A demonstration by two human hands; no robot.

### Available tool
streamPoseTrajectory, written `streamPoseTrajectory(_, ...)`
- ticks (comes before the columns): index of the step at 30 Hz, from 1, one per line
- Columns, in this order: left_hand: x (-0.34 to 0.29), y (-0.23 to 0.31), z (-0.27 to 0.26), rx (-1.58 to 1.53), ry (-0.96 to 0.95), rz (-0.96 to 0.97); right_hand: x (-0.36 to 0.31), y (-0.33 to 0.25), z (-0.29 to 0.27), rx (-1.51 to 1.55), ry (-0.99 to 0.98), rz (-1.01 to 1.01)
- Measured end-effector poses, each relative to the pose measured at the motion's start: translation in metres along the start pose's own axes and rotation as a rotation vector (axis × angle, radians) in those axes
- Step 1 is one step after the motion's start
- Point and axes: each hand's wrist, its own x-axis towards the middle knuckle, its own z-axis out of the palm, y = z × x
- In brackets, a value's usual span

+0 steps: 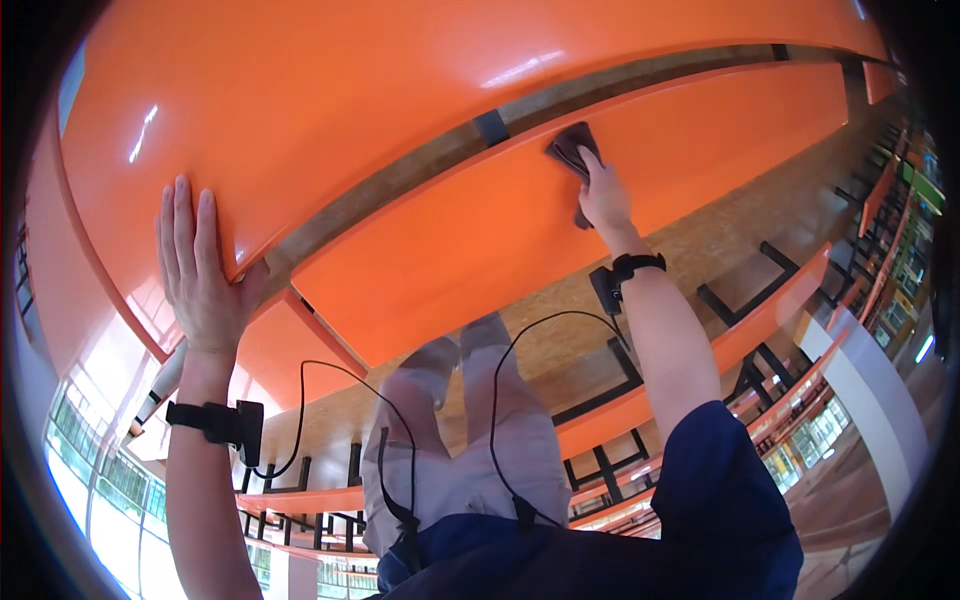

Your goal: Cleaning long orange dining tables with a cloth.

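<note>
The person's right hand is over the narrow orange tabletop, and its grip is closed around a dark brown cloth. This cloth is bunched and lies on the narrow tabletop, close to the long edge which is farther from the person; one part of it shows beyond the fingers, and another small part comes out below the palm. The left hand rests on the wide orange tabletop, near its corner; here the grip is spread, with the fingers straight and the thumb stretched to the side, toward the edge. Between the two tabletops there is a narrow gap. On each wrist sits a black strap, the left strap and the right strap, and from both a thin black cable runs toward the waist. Under the narrow tabletop is a brownish speckled floor.
</note>
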Motion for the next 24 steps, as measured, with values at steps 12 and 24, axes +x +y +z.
streamPoseTrajectory(12, 0.002, -0.007, -0.005, 0.021, 0.010, 0.009, -0.098, -0.209, 0.082, 0.272, -0.153, -0.294)
streamPoseTrajectory(24, 0.007, -0.019, 0.001, 0.001, 0.086, 0.077, -0.141, -0.016, 0.082, 0.252, 0.079, -0.021)
